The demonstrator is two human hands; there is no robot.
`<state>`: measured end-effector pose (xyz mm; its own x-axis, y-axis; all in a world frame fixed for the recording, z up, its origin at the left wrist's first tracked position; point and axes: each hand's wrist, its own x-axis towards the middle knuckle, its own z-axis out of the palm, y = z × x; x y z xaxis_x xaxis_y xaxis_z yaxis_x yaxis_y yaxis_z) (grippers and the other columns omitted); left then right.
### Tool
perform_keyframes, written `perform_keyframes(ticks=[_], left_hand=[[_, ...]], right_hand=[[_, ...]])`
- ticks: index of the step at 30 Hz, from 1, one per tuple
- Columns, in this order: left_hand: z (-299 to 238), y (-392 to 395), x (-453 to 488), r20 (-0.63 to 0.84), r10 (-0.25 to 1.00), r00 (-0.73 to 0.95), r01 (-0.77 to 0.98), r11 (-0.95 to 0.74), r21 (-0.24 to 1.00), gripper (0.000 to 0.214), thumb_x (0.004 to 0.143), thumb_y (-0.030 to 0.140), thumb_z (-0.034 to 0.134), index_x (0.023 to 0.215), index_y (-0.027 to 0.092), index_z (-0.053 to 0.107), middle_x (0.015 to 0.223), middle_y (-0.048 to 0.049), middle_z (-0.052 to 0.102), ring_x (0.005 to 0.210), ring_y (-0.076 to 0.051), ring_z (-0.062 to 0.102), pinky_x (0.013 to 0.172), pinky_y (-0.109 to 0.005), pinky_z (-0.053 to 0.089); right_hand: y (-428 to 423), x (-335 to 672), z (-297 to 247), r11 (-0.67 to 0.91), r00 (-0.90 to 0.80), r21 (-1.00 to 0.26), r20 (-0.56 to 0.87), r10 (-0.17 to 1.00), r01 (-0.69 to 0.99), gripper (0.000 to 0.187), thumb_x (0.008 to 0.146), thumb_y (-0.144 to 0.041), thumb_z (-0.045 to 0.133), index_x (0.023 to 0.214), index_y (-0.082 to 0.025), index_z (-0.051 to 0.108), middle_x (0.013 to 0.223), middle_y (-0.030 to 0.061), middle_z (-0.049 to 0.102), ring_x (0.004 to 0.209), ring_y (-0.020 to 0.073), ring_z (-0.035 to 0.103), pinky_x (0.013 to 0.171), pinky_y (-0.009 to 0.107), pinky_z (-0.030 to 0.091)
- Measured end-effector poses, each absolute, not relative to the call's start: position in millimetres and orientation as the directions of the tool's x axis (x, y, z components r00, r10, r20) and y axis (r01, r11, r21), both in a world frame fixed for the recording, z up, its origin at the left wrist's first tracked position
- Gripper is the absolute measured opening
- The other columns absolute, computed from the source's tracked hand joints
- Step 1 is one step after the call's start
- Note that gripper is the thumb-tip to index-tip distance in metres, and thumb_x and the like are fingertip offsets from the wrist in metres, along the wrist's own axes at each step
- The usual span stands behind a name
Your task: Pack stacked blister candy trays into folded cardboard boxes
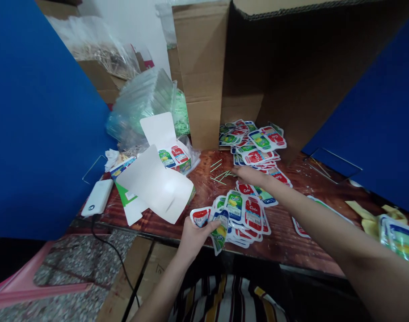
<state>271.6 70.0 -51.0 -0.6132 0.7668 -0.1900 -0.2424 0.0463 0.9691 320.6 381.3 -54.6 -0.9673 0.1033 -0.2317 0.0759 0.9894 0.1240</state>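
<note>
My left hand point(200, 230) is closed with the thumb on top, gripping a bent flat packet point(220, 231) printed with cola and lemon-lime bottle shapes. Right beside it, a pile of similar packets point(246, 210) lies near the table's front edge. Farther out, my right hand point(243, 174) reaches down to thin pale-green sticks point(220, 177) scattered on the wooden table point(204, 197). Its fingers look bunched together at the sticks, but the fingertips are mostly hidden. More packets point(258, 154) are heaped just beyond that hand, spilling out of a cardboard box point(204, 71).
Open white-flapped cartons point(150, 183) stand on the left, one with packets inside. Behind them is a clear plastic bag point(144, 103). A white power bank point(97, 197) with a black cable sits at the left edge. Blue panels point(40, 125) flank the table. Further packets point(403, 241) lie at right.
</note>
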Motion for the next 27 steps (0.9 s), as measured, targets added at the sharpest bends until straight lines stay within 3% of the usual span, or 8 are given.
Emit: perform_keyframes(ticks=[4, 12, 17, 27], left_hand=[[-51.4, 72.1, 270.8, -0.197, 0.758, -0.622, -0.218, 0.074, 0.973, 0.031, 0.065, 0.036, 0.08, 0.081, 0.01, 0.073, 0.081, -0.0067, 0.074, 0.073, -0.018, 0.066, 0.073, -0.029, 0.054], [-54.6, 68.9, 268.1, -0.196, 0.752, -0.63, -0.162, 0.119, 0.98, 0.026, 0.067, 0.033, 0.079, 0.077, 0.01, 0.073, 0.075, -0.0051, 0.073, 0.069, -0.016, 0.063, 0.068, -0.025, 0.052], [-56.8, 67.9, 265.8, -0.194, 0.746, -0.637, -0.16, 0.119, 0.98, 0.027, 0.067, 0.032, 0.078, 0.082, 0.01, 0.074, 0.078, -0.0057, 0.074, 0.072, -0.017, 0.065, 0.071, -0.027, 0.053], [-56.9, 65.2, 267.1, -0.197, 0.733, -0.651, -0.177, 0.105, 0.978, 0.028, 0.068, 0.033, 0.078, 0.085, 0.011, 0.075, 0.083, -0.0062, 0.075, 0.077, -0.018, 0.067, 0.076, -0.028, 0.053]], right_hand=[[383.4, 301.4, -56.8, 0.992, -0.973, 0.12, -0.221, 0.072, 0.046, 0.039, 0.084, -0.004, 0.048, 0.123, -0.01, 0.055, 0.119, 0.0182, 0.061, 0.098, 0.0211, 0.066, 0.08, 0.027, 0.047], [368.4, 277.9, -59.8, 0.989, -0.955, 0.137, -0.297, -0.008, -0.051, 0.029, 0.084, 0.001, 0.045, 0.101, -0.007, 0.067, 0.108, 0.0187, 0.067, 0.087, 0.0211, 0.069, 0.071, 0.026, 0.049], [361.9, 276.3, -57.4, 0.988, -0.956, 0.145, -0.295, 0.002, -0.043, 0.033, 0.083, 0.006, 0.041, 0.104, -0.005, 0.064, 0.108, 0.0211, 0.066, 0.084, 0.022, 0.07, 0.068, 0.026, 0.049], [366.8, 272.9, -51.5, 0.997, -0.972, 0.02, -0.22, 0.08, 0.077, 0.025, 0.084, -0.013, 0.054, 0.107, -0.008, 0.061, 0.102, 0.017, 0.069, 0.092, 0.0229, 0.067, 0.075, 0.027, 0.045]])
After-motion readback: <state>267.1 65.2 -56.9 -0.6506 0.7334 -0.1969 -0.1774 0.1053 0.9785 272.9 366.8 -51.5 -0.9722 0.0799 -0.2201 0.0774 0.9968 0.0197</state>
